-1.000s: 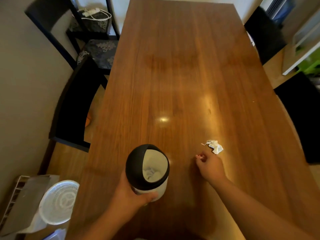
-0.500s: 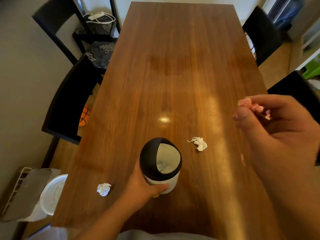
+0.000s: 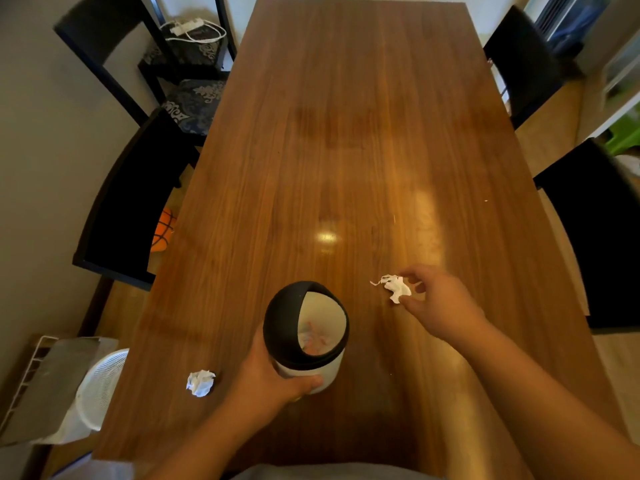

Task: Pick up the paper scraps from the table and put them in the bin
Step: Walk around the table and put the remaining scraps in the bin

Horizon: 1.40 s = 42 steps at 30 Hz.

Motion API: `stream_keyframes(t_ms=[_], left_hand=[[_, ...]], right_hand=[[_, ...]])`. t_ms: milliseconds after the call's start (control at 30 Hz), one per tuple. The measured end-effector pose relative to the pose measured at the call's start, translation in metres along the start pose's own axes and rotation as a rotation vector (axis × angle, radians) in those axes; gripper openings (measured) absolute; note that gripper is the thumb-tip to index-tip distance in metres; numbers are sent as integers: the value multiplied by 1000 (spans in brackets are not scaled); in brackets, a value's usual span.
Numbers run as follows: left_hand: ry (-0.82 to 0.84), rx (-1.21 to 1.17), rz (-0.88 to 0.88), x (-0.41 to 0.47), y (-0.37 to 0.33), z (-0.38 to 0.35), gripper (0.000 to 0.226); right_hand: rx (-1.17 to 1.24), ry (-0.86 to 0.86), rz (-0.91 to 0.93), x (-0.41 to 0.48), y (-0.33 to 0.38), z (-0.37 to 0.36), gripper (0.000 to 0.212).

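Nearest the body, the left hand (image 3: 273,379) wraps the white wall of the small bin (image 3: 306,336), thumb and fingers clamped on its lower part, steadying it upright on the wooden table (image 3: 346,133). Its black domed lid is open toward the right, and a few pale and pinkish scraps lie inside; their number cannot be told. Just left of that hand lies one crumpled white ball (image 3: 200,382), untouched on the tabletop. Farther out, right of the bin, the right hand (image 3: 440,303) reaches for a second torn white scrap (image 3: 394,288): thumb and forefinger are parted around its right edge, touching it or nearly so, not yet pinched shut. So two scraps remain on the table, one each side of one bin. Both should be feather-light, soft and easily crushed, likely to skid on the glossy wood if nudged, so a fingertip pinch on a raised crease or across the bulk suits best. Beyond them the table runs bare to its far end.
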<state>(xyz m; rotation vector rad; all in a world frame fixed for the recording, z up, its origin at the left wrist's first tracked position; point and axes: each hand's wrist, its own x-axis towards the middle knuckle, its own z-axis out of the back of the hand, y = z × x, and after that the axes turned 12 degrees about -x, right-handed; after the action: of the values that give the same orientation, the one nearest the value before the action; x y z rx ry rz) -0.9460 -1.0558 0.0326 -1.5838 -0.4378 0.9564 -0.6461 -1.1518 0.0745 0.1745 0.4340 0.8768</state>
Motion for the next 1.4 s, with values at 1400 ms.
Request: stream_keyframes(t_ms=[1400], left_hand=[[148, -13, 4, -3, -5, -79, 107]], right_hand=[[589, -701, 186, -95, 26, 110, 12]])
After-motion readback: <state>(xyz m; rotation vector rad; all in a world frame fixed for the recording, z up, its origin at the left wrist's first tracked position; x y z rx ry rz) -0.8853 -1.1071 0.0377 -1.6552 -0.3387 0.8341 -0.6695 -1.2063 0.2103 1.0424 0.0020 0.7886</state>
